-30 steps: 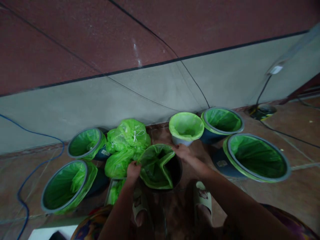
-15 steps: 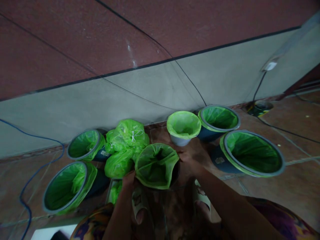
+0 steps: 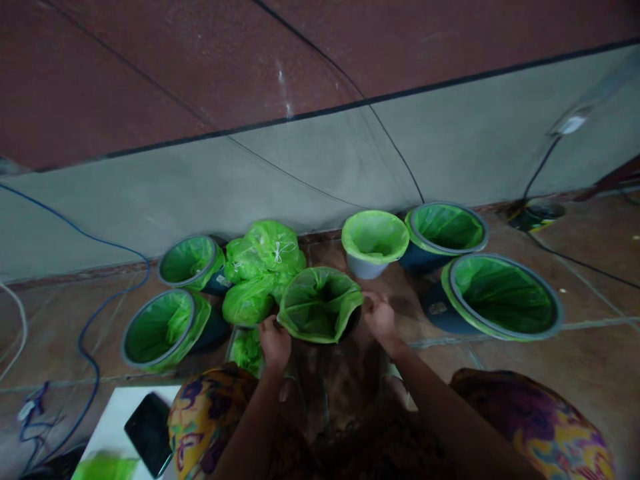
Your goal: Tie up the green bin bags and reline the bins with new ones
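Note:
Between my feet stands a dark bin with a green bin bag spread in its mouth. The bag's edge covers most of the rim, while on the right some of the dark wall shows. My left hand is closed on the bag's edge at the left side. Across from it, my right hand pinches the edge at the right, its fingers curled and partly blurred. Tied, filled green bags lie just behind and left of the bin.
Lined blue bins stand at left, others at right. A small white lined bucket is by the wall. A crate of green bags sits near my left arm. A phone and blue cable lie left.
My view has shifted, so the bins at left appear higher and more of the white surface with the phone shows. My hands stay at the bag's two sides, now showing more clearly.

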Demonstrator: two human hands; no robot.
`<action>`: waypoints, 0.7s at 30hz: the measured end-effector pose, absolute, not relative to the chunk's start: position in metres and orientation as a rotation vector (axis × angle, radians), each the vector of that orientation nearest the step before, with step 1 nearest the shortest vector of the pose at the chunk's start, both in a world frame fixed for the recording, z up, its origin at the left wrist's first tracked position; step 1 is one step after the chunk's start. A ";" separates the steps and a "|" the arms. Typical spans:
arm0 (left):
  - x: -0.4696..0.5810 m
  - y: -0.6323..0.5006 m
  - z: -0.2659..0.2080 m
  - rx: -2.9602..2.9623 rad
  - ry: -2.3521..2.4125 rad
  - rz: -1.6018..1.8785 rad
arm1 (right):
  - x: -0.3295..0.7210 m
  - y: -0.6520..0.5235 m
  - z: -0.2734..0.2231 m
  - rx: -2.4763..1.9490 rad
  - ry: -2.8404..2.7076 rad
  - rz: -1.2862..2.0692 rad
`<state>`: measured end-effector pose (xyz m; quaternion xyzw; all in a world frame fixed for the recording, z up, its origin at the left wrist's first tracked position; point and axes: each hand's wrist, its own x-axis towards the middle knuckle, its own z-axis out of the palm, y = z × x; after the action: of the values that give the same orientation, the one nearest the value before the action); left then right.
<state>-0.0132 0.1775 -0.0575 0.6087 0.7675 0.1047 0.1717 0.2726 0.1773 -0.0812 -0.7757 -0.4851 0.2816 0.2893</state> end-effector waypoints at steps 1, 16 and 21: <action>-0.006 0.170 -0.055 1.835 2.126 0.309 | 0.267 0.171 -0.077 -2.000 -1.438 0.707; 0.004 0.131 -0.045 2.309 1.630 -0.364 | 0.251 0.112 -0.081 -1.931 -2.050 0.703; 0.014 0.122 -0.062 2.220 1.660 -0.373 | 0.247 0.105 -0.091 -1.994 -2.050 0.752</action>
<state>0.0141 0.1219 -0.0615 0.7820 0.5847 -0.1315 0.1715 0.2474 0.1054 -0.0905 -0.6715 -0.6903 0.2531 0.0924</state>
